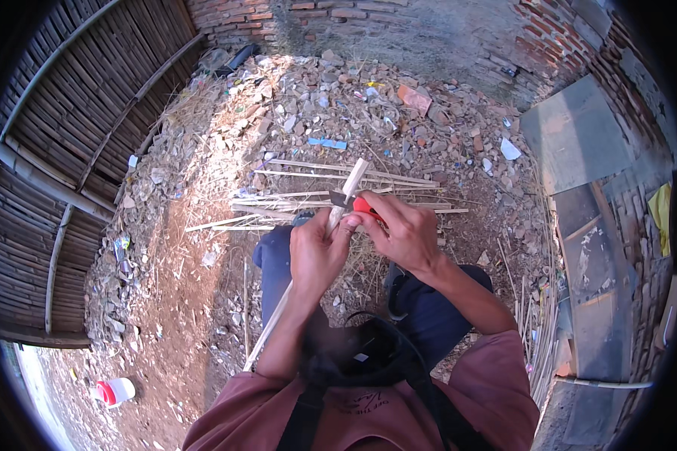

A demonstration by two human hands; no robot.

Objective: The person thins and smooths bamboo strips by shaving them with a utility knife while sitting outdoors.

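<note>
The left hand [316,252] is closed round the stick [356,177], whose top juts beyond its fingers and whose tail runs back beside its wrist, likely to steady it. The right hand [402,229] grips the knife [368,211] by its red handle, blade across the stick just ahead of the left hand, presumably for control. Beyond both hands, strips [293,204] lie spread, seemingly within reach

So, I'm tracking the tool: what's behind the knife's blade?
Behind the blade runs a pale strip, held in the left hand and visible above and below it. The right hand grips the red handle. The strip's surface directly behind the blade is covered.
</note>
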